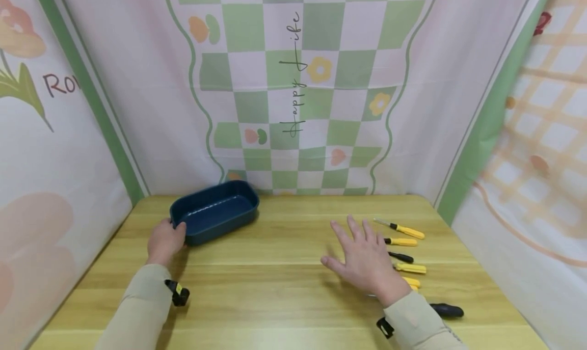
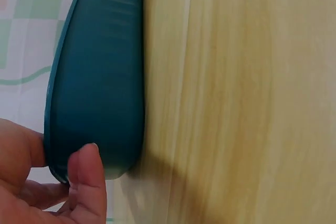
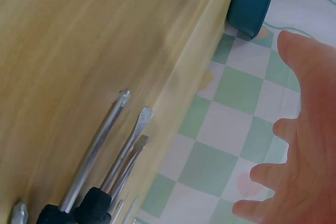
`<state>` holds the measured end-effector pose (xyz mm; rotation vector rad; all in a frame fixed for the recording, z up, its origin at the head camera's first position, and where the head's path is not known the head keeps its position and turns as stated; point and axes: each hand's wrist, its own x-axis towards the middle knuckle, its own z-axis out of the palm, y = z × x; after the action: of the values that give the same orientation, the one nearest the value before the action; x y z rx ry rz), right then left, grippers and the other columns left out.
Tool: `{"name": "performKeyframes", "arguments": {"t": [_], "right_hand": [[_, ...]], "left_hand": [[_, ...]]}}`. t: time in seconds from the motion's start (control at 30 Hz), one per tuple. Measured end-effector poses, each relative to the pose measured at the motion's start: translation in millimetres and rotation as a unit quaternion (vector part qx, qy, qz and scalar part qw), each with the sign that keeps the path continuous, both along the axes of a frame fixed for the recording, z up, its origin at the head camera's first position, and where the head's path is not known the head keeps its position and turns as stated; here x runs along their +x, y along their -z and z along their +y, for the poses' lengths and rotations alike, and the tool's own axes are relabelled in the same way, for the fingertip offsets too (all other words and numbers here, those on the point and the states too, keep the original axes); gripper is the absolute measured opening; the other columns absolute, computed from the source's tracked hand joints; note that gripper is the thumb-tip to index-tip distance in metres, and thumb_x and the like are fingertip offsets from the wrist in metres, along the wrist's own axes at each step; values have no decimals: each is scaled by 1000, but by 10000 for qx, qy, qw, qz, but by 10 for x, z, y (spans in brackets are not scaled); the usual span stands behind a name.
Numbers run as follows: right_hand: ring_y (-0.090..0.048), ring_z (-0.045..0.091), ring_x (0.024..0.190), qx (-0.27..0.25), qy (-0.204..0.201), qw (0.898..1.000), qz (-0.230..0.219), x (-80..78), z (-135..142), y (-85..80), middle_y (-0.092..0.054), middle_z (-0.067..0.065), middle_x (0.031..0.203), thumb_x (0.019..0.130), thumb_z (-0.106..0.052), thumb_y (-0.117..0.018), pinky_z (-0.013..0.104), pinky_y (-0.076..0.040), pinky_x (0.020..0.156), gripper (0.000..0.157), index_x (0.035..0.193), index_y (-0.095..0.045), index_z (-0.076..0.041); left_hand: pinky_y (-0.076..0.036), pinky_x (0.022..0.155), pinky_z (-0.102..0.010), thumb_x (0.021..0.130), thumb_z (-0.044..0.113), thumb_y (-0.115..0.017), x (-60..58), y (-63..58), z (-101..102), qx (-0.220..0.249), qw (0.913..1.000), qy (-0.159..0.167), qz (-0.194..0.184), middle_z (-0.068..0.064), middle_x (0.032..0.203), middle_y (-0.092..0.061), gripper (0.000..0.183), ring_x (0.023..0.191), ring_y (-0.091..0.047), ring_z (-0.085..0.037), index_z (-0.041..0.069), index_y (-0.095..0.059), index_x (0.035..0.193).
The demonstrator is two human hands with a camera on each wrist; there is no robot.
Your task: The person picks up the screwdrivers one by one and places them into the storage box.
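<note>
My left hand (image 1: 165, 242) grips the near left corner of a dark blue rectangular dish (image 1: 224, 230), which has rounded corners and stands toward the back left of the wooden table. In the left wrist view the fingers and thumb hold the dish wall (image 2: 100, 77) at its rim. With fingers spread and palm down, my right hand (image 1: 364, 261) is over the right part of the table and holds nothing. It partly hides a row of tools, among them a yellow-handled screwdriver (image 1: 409, 232). Several metal shafts (image 3: 97, 150) point up from dark collars in the right wrist view.
More yellow handles (image 1: 410, 268), a thin black handle (image 1: 401, 257) and a thicker black handle (image 1: 447, 311) lie along the right side. Patterned curtains (image 1: 321, 105) hang behind and beside the wooden table (image 1: 257, 299).
</note>
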<state>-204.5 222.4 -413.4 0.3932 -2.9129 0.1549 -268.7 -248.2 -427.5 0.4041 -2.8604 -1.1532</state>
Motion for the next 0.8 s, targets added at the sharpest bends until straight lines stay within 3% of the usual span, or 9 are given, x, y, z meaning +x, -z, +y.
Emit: {"name": "performKeyframes", "arguments": {"t": [0.1,0.17,0.3,0.47,0.8], "right_hand": [[-26,59,149,30,-5,10000,31,10,3,17,-28,22,168,91,-86,-43,84,-24,110,95,165,-31,-27],[-27,59,149,22,-19,10000,61,13,7,29,-30,23,167,91,-86,-43,85,-25,109,95,164,-33,-26],[-28,59,148,37,-2,10000,60,22,13,38,-30,23,167,92,-83,-48,85,-25,109,93,164,-34,-26],[-28,59,148,60,7,10000,4,26,-2,47,-29,23,167,93,-75,-57,85,-25,109,90,165,-33,-26],[-28,60,148,124,4,9999,-49,55,5,35,-29,23,167,93,-80,-50,85,-24,109,92,165,-31,-26]], "left_hand": [[-51,105,-55,110,30,-40,-2,17,-3,437,9990,-94,-23,-40,142,-51,66,67,-73,-15,-14,-25,157],[-58,95,-47,110,28,-40,3,21,2,740,9971,-167,-8,-40,146,-48,66,64,-70,-10,-13,-22,159],[-62,70,-30,109,21,-42,18,8,30,1363,9901,-346,14,-39,148,-44,65,63,-66,-7,-9,-18,161],[-61,66,-25,109,16,-43,52,-12,44,2099,9761,-560,19,-40,152,-39,65,63,-65,-6,-7,-14,163],[-59,62,-18,107,4,-48,32,57,78,3868,9183,-768,350,-35,147,-42,68,64,-62,-3,-4,-12,164]]}}
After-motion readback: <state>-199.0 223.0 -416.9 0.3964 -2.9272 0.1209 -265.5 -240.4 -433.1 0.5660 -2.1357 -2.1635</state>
